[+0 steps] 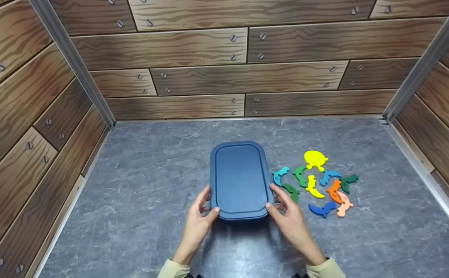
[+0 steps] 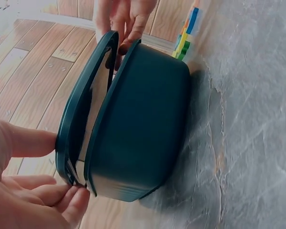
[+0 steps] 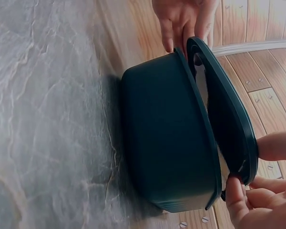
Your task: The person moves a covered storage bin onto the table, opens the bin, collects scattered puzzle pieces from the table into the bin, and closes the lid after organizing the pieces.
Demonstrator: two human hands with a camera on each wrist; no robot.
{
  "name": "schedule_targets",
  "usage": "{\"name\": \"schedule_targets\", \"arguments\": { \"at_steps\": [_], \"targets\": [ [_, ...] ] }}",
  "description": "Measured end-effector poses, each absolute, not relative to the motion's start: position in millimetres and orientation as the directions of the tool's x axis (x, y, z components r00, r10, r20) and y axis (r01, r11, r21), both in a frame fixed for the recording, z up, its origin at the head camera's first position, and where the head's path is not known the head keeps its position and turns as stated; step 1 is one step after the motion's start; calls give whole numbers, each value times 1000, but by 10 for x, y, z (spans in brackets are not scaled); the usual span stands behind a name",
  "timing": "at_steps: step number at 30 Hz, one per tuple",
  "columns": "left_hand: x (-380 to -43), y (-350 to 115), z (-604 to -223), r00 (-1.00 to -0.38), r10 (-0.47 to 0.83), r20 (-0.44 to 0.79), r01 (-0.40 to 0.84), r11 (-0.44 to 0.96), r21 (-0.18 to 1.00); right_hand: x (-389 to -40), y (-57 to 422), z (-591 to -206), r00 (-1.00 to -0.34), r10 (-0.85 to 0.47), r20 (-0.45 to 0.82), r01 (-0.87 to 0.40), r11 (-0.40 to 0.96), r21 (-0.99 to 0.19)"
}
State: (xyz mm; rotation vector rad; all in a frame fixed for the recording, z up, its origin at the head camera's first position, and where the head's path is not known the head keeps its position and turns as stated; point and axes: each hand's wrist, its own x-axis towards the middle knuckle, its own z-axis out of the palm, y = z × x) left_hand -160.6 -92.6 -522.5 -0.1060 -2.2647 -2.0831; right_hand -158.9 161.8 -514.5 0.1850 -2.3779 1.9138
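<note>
No lettering, numbers or signs can be read.

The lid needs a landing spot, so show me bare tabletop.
Bare: gray tabletop between the blue lid and left wall, and past the lid to the back wall. Crowded: right of the lid, where animal-shaped pieces cluster.

One lid [image 1: 241,177] and one box [image 2: 143,114]. Two hands: one left hand [image 1: 200,220], one right hand [image 1: 292,220]. Two sleeves [image 1: 175,269]. Ten toys [image 1: 315,159] in all: two yellow, two green, one dark green [image 1: 346,185], one cyan [image 1: 277,177], one mid-blue [image 1: 327,177], one dark blue [image 1: 322,210], one orange [image 1: 334,193], one pink [image 1: 344,204]. One counter [image 1: 151,173], three walls [image 1: 193,79], and two metal posts [image 1: 78,67] at the corners.
</note>
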Motion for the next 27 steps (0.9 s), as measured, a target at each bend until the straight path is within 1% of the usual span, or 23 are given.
{"name": "schedule_targets", "arguments": {
  "at_steps": [6, 10, 15, 21, 27],
  "targets": [
    [-1601, -978, -5230, -995, 16, 100, 100, -22, 995, -1592, 1597, -5133, -994, -40, 99, -104, 164, -981],
    [-1602, -1037, -5234, -995, 33, 93, 91, -59, 994, -1605, 1578, -5131, -996, -34, 77, -81, 151, -985],
    [-1613, -1114, -5216, -996, 56, 62, 59, -64, 996, -1619, 1546, -5128, -997, -36, 72, -76, 134, -988],
    [-1629, -1190, -5202, -997, 51, 56, 53, -53, 997, -1625, 1507, -5143, -992, -54, 116, -122, 124, -985],
    [-1633, -1275, -5180, -997, 56, 52, 50, -23, 998, -1640, 1453, -5128, -989, -67, 131, -138, 119, -983]
  ]
}}
